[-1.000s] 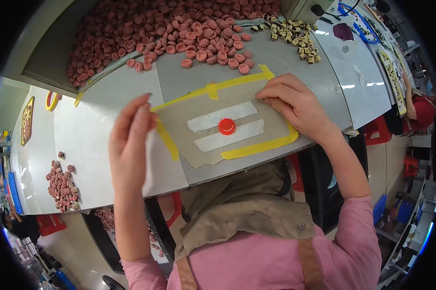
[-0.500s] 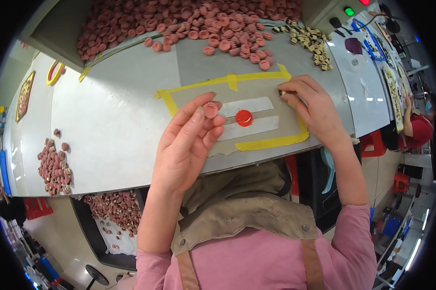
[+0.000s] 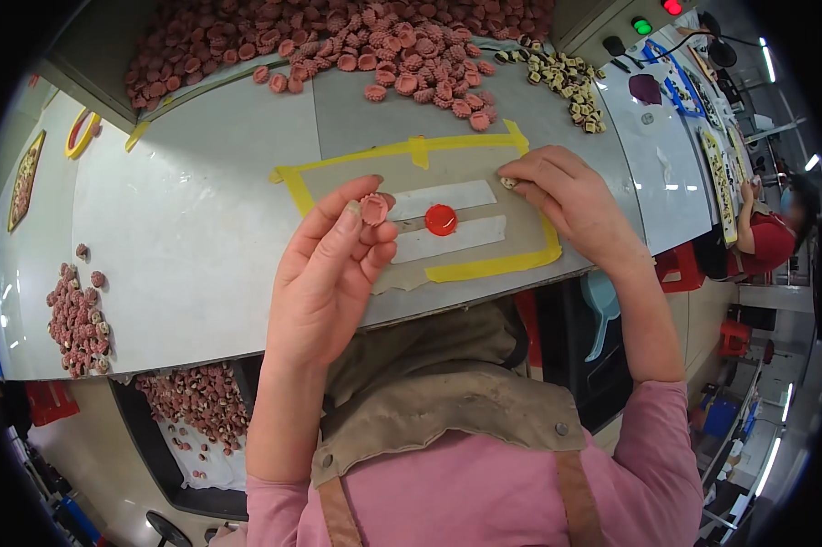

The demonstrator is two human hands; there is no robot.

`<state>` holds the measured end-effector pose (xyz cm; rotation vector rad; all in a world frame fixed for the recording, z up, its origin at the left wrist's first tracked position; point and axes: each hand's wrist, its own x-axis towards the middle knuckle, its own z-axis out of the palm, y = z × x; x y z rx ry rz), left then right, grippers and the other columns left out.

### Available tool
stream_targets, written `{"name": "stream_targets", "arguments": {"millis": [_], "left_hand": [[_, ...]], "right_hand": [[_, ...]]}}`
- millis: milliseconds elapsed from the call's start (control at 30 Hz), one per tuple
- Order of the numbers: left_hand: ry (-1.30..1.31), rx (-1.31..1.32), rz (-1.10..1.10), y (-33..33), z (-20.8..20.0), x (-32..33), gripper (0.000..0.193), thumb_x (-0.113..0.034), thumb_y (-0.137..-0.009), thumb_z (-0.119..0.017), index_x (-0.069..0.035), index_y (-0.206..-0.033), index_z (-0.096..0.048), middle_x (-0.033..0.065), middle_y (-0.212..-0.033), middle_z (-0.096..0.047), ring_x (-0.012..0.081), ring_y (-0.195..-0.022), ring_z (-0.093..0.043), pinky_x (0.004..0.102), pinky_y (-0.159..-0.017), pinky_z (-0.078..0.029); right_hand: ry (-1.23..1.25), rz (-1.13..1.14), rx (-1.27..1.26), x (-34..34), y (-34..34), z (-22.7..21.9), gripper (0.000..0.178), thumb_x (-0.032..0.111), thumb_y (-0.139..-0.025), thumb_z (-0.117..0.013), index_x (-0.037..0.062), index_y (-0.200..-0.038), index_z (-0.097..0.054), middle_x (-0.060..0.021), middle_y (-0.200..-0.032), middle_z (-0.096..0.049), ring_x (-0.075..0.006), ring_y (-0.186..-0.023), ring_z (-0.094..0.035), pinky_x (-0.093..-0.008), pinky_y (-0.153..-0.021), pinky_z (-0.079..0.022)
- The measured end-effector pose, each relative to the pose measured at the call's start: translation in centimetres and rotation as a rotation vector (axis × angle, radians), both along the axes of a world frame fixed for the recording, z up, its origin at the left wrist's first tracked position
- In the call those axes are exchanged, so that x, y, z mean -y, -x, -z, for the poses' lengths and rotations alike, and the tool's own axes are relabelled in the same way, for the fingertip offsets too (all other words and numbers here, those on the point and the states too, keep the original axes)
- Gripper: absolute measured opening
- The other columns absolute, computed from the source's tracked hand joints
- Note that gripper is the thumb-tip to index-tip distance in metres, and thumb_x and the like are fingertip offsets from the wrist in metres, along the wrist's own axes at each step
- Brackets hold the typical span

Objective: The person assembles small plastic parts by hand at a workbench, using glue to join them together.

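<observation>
Between the thumb and fingers of my left hand [image 3: 324, 264] is a small pink ridged cup [image 3: 374, 210], its hollow side facing me. My right hand [image 3: 579, 205] pinches a small cream-and-dark piece [image 3: 508, 183] at its fingertips, near the right side of a taped sheet [image 3: 356, 191]. On that sheet, between the two hands, lies a round red disc [image 3: 441, 220] with a glossy top. It rests across two white strips [image 3: 465, 239]. Yellow tape [image 3: 493, 267] frames the sheet.
A large heap of pink ridged cups [image 3: 411, 55] spreads across the back. Cream-and-dark pieces [image 3: 570, 87] lie to its right. Filled pink pieces [image 3: 78, 319] are piled at the left, above a black bin [image 3: 192, 492] holding more. A co-worker in red [image 3: 766, 232] sits far right.
The whole view has shifted slightly, so the table appears further left. My right hand has turned the small piece, showing its lighter side. My left hand still holds the pink cup.
</observation>
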<state>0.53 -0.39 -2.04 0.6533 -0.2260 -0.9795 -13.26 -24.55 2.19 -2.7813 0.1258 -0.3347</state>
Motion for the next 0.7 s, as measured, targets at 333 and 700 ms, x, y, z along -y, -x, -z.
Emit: {"name": "stream_targets", "arguments": {"millis": [333,700], "left_hand": [[-0.012,-0.027,-0.01,0.4,-0.3,0.2,0.038,-0.014,-0.1,-0.046,0.002,-0.135,-0.042,0.0077,-0.117,-0.055,0.0104,-0.096,-0.059,0.0246,-0.086,-0.05],[-0.027,0.005,-0.009,0.6,-0.9,0.4,0.039,-0.013,-0.099,-0.048,0.001,-0.135,-0.043,0.0051,-0.116,-0.057,0.0109,-0.099,-0.059,0.0244,-0.087,-0.049]], "right_hand": [[-0.25,0.018,-0.038,-2.0,-0.7,-1.5,0.016,0.005,-0.085,-0.063,0.0015,-0.1,-0.062,-0.0117,-0.092,-0.058,-0.0258,-0.083,-0.059,-0.0326,-0.073,-0.049],[-0.047,-0.226,0.001,-5.0,-3.1,-0.2,0.017,0.008,-0.08,-0.067,0.0051,-0.096,-0.063,-0.0089,-0.086,-0.058,-0.0287,-0.082,-0.058,-0.0373,-0.072,-0.048]]}}
